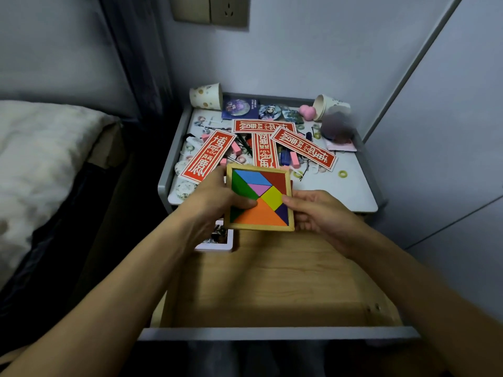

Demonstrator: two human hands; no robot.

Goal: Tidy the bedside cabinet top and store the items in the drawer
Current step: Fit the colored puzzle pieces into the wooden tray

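A wooden-framed tangram puzzle (pixel 260 197) with coloured pieces is held over the front edge of the cabinet top (pixel 351 191) and the open drawer (pixel 272 278). My left hand (pixel 215 198) grips its left edge, thumb lying across the green and orange pieces. My right hand (pixel 318 213) pinches its right edge. Several red paper strips with white characters (pixel 208 157) lie scattered on the cabinet top among pink erasers, small rings and cards.
A pale card box (pixel 216 239) lies in the drawer's back left corner, partly under my left wrist. Two paper cups (pixel 206 96) lie tipped at the cabinet's back, with a pink heart (pixel 307 111) and a fuzzy purple ball (pixel 337 126). The bed (pixel 40 164) is left; walls stand behind and right.
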